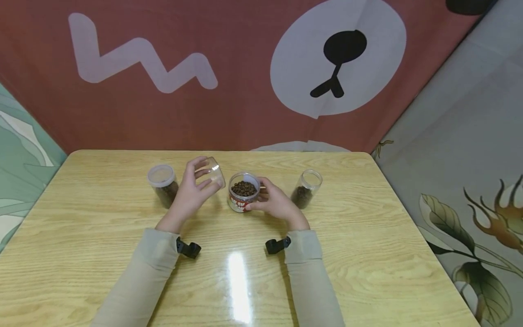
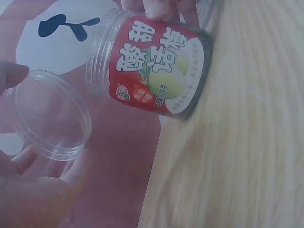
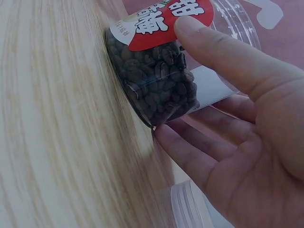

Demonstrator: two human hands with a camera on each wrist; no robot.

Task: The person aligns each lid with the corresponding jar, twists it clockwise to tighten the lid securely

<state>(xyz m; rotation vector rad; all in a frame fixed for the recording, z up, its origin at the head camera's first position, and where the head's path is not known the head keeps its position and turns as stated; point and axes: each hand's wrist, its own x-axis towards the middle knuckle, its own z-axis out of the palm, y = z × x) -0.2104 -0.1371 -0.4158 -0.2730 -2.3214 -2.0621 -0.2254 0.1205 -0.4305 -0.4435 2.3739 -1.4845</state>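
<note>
Near the back middle of the table, a clear jar with a red label stands upright with its mouth uncovered. Brown coffee beans fill its lower part, and a white patch shows inside its wall. My right hand grips this jar from the right; in the right wrist view the thumb lies over the label, the fingers behind. To the jar's left, my left hand holds a round clear plastic lid by its rim, tilted and raised off the table, apart from the jar.
A clear jar with a whitish lid and dark contents stands left of my left hand. Right of my right hand is a narrower clear jar, partly filled with dark contents. A patterned cloth hangs behind the wooden table.
</note>
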